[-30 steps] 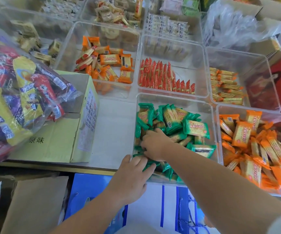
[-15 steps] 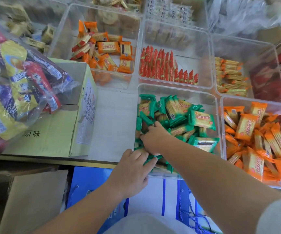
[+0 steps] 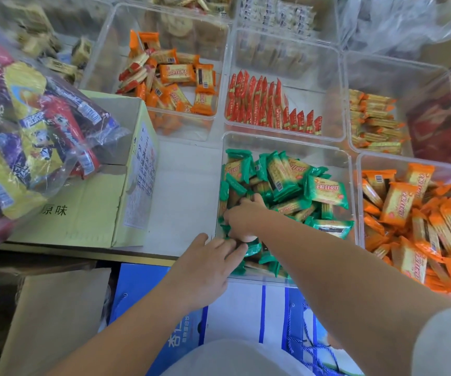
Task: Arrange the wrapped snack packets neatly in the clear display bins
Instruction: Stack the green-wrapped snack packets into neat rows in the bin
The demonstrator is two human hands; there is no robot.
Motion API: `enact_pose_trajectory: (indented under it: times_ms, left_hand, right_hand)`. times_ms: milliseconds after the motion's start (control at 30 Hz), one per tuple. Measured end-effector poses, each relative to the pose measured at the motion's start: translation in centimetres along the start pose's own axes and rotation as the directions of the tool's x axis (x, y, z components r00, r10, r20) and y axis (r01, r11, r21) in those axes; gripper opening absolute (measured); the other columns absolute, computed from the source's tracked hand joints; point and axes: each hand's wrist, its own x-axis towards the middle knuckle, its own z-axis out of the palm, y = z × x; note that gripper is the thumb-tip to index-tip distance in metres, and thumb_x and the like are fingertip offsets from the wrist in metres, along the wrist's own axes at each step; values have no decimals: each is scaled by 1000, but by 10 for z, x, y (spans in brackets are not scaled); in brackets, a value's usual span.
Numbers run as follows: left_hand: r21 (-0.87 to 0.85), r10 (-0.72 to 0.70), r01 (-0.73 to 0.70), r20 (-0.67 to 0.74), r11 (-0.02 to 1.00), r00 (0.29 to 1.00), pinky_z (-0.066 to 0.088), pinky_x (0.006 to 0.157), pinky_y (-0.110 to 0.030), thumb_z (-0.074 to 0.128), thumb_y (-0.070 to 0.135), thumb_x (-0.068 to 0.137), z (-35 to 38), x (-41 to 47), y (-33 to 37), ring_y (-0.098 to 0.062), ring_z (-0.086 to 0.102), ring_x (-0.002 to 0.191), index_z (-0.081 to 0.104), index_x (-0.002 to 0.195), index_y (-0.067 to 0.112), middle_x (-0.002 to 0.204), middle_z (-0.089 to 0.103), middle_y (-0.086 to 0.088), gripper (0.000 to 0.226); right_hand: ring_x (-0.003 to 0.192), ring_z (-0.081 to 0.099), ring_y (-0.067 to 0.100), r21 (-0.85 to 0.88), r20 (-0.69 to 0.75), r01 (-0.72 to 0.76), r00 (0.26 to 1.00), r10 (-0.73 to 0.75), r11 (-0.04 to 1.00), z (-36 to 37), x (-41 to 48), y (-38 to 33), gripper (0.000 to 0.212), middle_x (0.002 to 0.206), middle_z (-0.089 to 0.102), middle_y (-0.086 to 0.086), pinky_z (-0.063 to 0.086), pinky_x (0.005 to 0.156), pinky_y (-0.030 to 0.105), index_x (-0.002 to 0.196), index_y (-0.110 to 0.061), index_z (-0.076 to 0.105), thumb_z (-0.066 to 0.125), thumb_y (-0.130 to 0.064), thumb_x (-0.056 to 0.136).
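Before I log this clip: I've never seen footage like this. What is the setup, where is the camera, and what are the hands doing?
There is no machine: a person works with bare hands, filmed by one camera worn on the head, looking down. Both hands reach into the near bin of green packets. The left hand lays straight fingers on packets at its near corner. The right hand is buried among them, so its grip is hidden. Orange packets fill the bin to the right, and red packets stand in a row behind.
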Motion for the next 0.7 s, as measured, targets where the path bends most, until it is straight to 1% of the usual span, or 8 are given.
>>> enact_pose_trajectory:
  times_ms: [100, 233, 300, 367, 467, 533, 633, 700]
  left_hand:
    - [-25, 21, -22, -23, 999, 1000, 42, 99, -46, 61, 32, 90, -1, 1, -1, -25, 52, 115, 27, 148, 18, 138, 50, -2, 69]
    - [-36, 19, -20, -19, 999, 1000, 40, 101, -45, 61, 36, 89, 2, 4, 0, -23, 50, 114, 24, 149, 23, 136, 49, 1, 71]
    - [-18, -4, 4, 9, 1000, 1000, 34, 107, -47, 56, 38, 92, 3, 5, 2, -24, 46, 121, 21, 151, 22, 140, 47, 0, 71]
    - [16, -23, 23, 30, 1000, 999, 28, 112, -50, 54, 39, 93, 3, 6, 3, -25, 43, 127, 20, 153, 21, 143, 46, -2, 71]
    - [76, -55, 51, 53, 996, 997, 23, 115, -57, 58, 43, 92, 0, 6, 8, -26, 40, 130, 24, 154, 18, 145, 43, -5, 75]
    - [99, -69, 63, 60, 993, 996, 23, 114, -61, 63, 46, 87, -3, 3, 12, -27, 41, 128, 34, 150, 16, 140, 45, -6, 76]
    - [135, -60, 61, -13, 989, 998, 34, 108, -65, 77, 57, 67, -5, -3, 12, -26, 46, 121, 63, 127, 16, 126, 58, -5, 74]
    - [140, -57, 64, -50, 988, 997, 33, 107, -70, 77, 65, 61, -6, -5, 10, -28, 43, 127, 66, 125, 14, 128, 60, -7, 82]
  right_hand:
    - [126, 41, 27, 60, -82, 18, 997, -13, 998, 0, -10, 2, 29, 120, 60, -2, 19, 108, 57, 124, -30, 59, 54, -37, 96]
    - [122, 42, 25, 109, -298, 52, 955, -18, 993, 6, -30, 9, 24, 106, 61, -3, 12, 114, 62, 111, -29, 61, 49, -42, 96]
    - [121, 42, 24, 153, -378, 79, 926, -16, 985, 10, -40, 16, 24, 104, 60, -3, 11, 115, 62, 110, -30, 61, 52, -46, 94]
    - [123, 41, 23, 155, -422, 90, 907, -16, 984, 14, -49, 20, 31, 109, 61, -2, 11, 117, 59, 116, -32, 62, 55, -51, 93]
    - [126, 41, 23, 170, -465, 107, 885, -16, 980, 25, -62, 19, 33, 114, 62, -4, 16, 116, 53, 120, -34, 63, 52, -52, 95]
    - [131, 38, 23, 216, -462, 133, 887, -19, 967, 34, -69, 13, 33, 121, 64, -5, 18, 113, 49, 127, -34, 60, 48, -46, 98]
    - [145, 25, 24, 265, -433, 193, 899, -62, 945, 49, -76, 7, 38, 133, 62, -10, 10, 118, 52, 139, -36, 48, 43, -33, 102]
    - [150, 17, 22, 295, -424, 221, 902, -80, 929, 54, -78, 6, 42, 137, 59, -15, 3, 120, 54, 142, -39, 42, 42, -28, 102]
